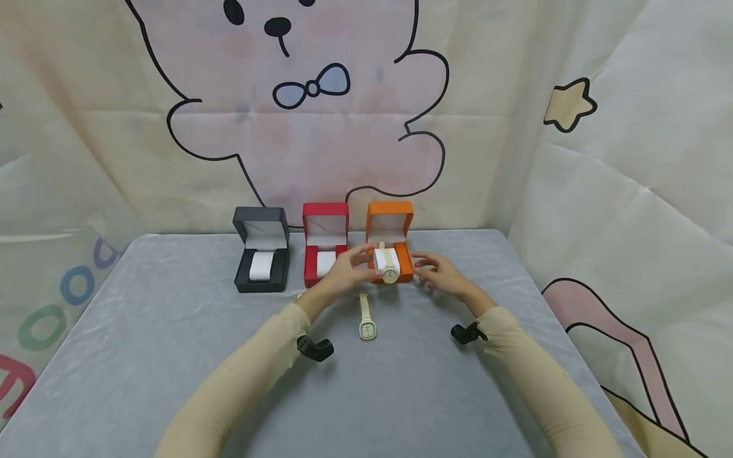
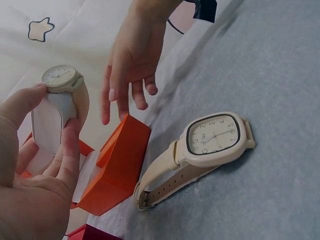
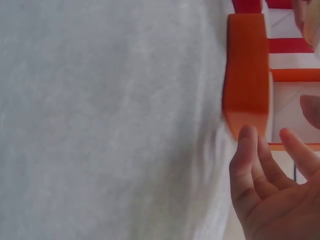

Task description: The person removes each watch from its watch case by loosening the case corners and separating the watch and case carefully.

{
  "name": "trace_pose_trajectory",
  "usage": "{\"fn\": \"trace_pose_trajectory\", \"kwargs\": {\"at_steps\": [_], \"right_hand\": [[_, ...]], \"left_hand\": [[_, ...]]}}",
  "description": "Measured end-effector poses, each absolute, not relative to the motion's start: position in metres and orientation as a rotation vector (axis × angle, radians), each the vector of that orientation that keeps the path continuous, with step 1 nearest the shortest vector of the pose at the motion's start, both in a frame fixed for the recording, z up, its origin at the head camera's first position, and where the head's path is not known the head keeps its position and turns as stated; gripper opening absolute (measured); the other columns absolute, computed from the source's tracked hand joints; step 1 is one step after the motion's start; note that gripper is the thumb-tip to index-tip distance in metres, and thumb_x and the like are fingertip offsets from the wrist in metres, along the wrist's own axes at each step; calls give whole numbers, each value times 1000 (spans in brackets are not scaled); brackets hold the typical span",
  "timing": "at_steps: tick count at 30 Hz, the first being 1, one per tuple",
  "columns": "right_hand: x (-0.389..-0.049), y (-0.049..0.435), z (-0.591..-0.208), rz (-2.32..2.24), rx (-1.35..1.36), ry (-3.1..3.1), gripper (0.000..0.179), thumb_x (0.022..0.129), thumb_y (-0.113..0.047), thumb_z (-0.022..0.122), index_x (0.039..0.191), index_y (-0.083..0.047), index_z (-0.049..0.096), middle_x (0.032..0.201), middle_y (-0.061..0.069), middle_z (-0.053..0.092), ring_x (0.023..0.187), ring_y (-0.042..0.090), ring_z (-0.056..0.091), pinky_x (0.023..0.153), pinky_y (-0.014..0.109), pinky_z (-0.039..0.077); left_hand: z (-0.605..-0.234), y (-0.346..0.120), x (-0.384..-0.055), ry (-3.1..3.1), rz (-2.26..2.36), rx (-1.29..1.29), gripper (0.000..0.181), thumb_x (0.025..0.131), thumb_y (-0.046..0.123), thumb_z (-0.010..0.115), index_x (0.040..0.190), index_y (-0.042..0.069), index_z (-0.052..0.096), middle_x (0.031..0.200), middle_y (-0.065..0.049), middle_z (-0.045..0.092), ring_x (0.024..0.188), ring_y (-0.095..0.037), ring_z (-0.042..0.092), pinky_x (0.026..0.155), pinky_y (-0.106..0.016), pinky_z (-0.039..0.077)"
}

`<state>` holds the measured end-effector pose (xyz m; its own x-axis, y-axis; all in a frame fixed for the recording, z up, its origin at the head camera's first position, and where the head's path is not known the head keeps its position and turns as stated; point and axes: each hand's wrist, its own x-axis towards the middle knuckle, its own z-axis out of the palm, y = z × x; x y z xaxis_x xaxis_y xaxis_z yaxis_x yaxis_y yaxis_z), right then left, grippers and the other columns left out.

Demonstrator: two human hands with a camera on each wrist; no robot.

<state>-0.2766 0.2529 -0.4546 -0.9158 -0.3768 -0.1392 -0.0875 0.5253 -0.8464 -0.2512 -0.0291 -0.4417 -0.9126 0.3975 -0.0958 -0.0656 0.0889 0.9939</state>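
My left hand holds a white cushion with a round-faced cream wristwatch wrapped round it, thumb on one side and fingers on the other. In the left wrist view it is raised over the orange watch box, whose lid stands up at the back. My right hand is at that box's right side, fingers loosely bent and holding nothing. The right wrist view shows its fingertips right at the box's orange wall. Nearer me on the cloth lies a square-faced cream wristwatch, its strap buckled.
To the left of the orange box stand a red watch box and a dark grey watch box, lids up, each with a white cushion inside. A grey cloth covers the table. Printed curtains hang behind and at both sides.
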Motion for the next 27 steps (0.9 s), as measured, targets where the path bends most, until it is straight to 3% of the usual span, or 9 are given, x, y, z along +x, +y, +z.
{"fn": "trace_pose_trajectory", "kwargs": {"at_steps": [8,17,27], "right_hand": [[-266,250,-446,-1466,-422,2503,48,104,-13,54,150,-1,44,143,33,51,119,50,60,86,52,58],[-244,236,-433,-1560,-537,2469,51,104,-14,55,151,1,42,150,31,47,132,50,52,95,63,52],[-224,220,-427,-1534,-703,2311,72,100,-22,61,161,-10,24,164,23,29,140,49,42,109,60,43]], "left_hand": [[-438,-30,-244,1919,1968,297,61,92,13,72,149,21,49,150,-14,50,138,-34,47,102,-41,55],[-441,-33,-238,1838,2006,249,59,93,11,71,147,19,49,150,-15,51,133,-31,51,106,-49,51],[-438,-33,-230,1804,1980,284,59,94,13,71,148,21,48,148,-14,52,125,-26,58,106,-48,52]]}}
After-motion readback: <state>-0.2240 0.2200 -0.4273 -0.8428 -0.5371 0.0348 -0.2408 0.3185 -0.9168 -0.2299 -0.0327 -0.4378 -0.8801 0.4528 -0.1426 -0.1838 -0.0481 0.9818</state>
